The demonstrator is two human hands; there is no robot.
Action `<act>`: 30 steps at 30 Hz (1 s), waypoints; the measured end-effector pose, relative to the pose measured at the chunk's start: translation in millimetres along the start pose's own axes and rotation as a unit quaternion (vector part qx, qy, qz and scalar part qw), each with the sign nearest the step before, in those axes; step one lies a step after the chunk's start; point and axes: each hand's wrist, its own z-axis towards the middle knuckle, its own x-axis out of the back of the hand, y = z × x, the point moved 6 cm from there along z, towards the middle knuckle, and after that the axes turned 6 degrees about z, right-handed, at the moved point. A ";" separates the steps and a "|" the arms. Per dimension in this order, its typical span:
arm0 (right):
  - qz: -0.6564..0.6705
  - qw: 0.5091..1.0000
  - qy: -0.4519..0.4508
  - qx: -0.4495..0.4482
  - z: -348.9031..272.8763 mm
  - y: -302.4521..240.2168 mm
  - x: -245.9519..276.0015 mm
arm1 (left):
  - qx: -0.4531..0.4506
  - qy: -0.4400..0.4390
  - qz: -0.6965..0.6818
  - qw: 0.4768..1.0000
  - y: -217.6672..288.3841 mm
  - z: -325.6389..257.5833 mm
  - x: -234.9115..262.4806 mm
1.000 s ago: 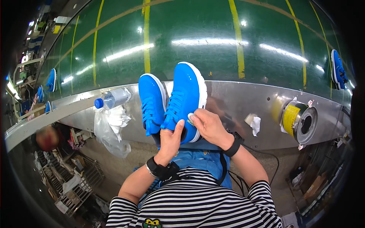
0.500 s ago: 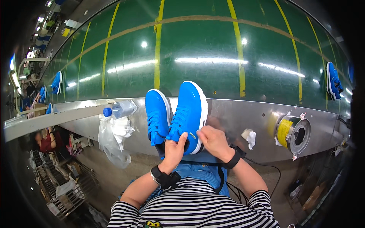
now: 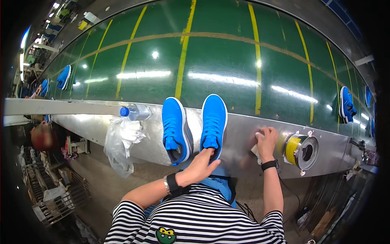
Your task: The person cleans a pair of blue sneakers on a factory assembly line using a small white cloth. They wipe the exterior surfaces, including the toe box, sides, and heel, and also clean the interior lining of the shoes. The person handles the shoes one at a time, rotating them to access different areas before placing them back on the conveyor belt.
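Two blue sneakers with white soles stand side by side on the metal ledge, toes pointing to the green belt. My left hand (image 3: 200, 166) is at the heel of the right-hand sneaker (image 3: 213, 122), its fingers gripping the collar and partly hidden inside it. The left-hand sneaker (image 3: 173, 122) stands untouched, its opening facing me. Off to the right, my right hand (image 3: 267, 143) pinches a crumpled white wipe (image 3: 255, 149) on the ledge; I cannot tell if it is cloth or paper.
A yellow-labelled round tin (image 3: 300, 151) sits on the metal ledge at the right. Toward the left are a blue-capped bottle (image 3: 138, 112), a plastic bag (image 3: 118, 150) and a pale rail (image 3: 61, 106). More blue sneakers rest on the green belt (image 3: 221, 53) at both ends.
My right hand has left the right-hand sneaker and moved right to the white wipe. That sneaker now stands apart from the other, with my left hand at its heel.
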 end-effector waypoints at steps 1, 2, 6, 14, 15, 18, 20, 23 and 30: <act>-0.015 0.999 0.030 0.013 -1.3 -9.3 8.1 | -0.018 0.004 -0.024 1.000 1.5 -7.9 14.3; 0.064 0.998 0.006 -0.013 -3.6 -15.0 9.5 | -0.054 0.054 -0.016 0.997 2.1 -21.4 33.7; 0.353 0.898 -0.208 -0.162 -28.9 -67.5 -6.2 | 0.004 0.293 0.024 0.956 -50.5 -67.5 103.7; 0.498 0.844 -0.127 -0.153 -53.8 -132.1 -100.3 | 0.163 0.095 -0.241 0.952 -171.0 -13.1 65.4; 0.520 0.820 -0.136 -0.199 -57.3 -127.2 -97.1 | 0.194 0.066 -0.289 0.935 -172.9 -12.1 63.0; 0.570 0.729 -0.158 -0.343 -79.9 -104.4 -86.8 | 0.247 -0.004 -0.404 0.881 -167.6 -12.9 69.9; 0.617 0.673 -0.157 -0.375 -87.8 -91.3 -87.4 | 0.250 -0.050 -0.429 0.867 -158.6 -10.3 73.3; 0.628 0.668 -0.174 -0.358 -92.6 -88.3 -84.5 | 0.242 -0.089 -0.443 0.859 -154.0 -6.5 67.0; 0.640 0.666 -0.218 -0.316 -90.0 -103.3 -71.3 | 0.201 -0.078 -0.444 0.870 -139.5 -10.4 65.4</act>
